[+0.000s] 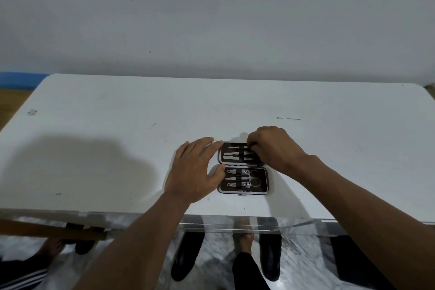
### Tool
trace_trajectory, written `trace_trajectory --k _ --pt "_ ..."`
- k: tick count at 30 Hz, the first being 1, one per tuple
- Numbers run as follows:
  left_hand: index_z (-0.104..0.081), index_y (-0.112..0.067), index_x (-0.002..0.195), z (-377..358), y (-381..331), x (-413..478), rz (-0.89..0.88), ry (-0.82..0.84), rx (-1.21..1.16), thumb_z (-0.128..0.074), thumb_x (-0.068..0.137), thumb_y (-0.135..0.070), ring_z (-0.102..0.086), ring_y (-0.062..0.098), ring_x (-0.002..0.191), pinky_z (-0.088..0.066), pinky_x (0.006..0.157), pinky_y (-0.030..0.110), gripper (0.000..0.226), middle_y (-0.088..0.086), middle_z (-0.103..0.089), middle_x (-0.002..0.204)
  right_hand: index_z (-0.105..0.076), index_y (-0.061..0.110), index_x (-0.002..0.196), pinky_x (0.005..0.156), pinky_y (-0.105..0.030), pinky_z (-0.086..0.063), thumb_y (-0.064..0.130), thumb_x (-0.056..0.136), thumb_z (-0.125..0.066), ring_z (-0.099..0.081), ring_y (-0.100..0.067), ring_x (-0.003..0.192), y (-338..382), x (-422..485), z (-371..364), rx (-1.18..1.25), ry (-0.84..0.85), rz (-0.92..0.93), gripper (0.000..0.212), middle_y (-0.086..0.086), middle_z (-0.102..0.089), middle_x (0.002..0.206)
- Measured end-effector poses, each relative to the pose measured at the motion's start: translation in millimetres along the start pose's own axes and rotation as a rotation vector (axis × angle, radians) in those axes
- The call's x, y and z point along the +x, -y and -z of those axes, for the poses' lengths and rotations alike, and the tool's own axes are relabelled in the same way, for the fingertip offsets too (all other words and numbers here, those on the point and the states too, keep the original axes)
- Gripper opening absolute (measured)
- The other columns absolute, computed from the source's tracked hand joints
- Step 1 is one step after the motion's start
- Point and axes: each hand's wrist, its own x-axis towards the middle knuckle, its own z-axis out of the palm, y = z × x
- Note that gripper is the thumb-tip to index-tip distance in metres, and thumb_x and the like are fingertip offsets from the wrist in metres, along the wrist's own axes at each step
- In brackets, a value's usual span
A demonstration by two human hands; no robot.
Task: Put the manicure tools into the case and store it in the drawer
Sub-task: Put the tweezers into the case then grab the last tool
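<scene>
A small dark manicure case (263, 186) lies open on the white table (117, 139), its two halves one behind the other. The near half holds nail clippers and small scissors (251, 178) under an elastic band. The far half holds slim metal tools (233, 154). My left hand (195, 172) lies flat on the table with its fingers spread, touching the case's left edge. My right hand (273, 146) is bent over the far half, its fingertips pinched on a tool at the band; that tool is mostly hidden. A thin metal pick (288, 118) lies alone on the table behind my right hand.
A clear acrylic drawer (235, 226) juts out under the table's front edge, and feet and dark slippers show through it. A wooden bar (47, 228) crosses at the lower left. A plain wall stands behind the table.
</scene>
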Motion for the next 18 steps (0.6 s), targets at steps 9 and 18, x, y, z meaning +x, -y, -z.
trace_trajectory --k 9,18 --pt "-0.044 -0.035 0.139 0 1 -1 0.005 0.006 -0.016 -0.046 0.086 -0.050 -0.035 0.008 0.136 -0.023 0.116 0.041 0.055 -0.011 -0.045 0.145 -0.070 0.011 0.097 0.072 -0.032 -0.042 0.008 0.090 -0.049 -0.060 -0.030 0.090 4 4 -8 0.042 -0.035 -0.058 0.022 -0.010 -0.066 0.096" --pt "-0.044 -0.034 0.139 1 2 0 0.005 0.008 -0.027 -0.045 0.086 -0.051 -0.036 0.009 0.136 -0.023 0.116 0.042 0.055 -0.010 -0.046 0.145 -0.068 0.010 0.096 0.073 -0.033 -0.042 0.010 0.089 -0.053 -0.060 -0.028 0.089 4 3 -13 0.108 -0.059 -0.067 0.017 -0.009 -0.067 0.095"
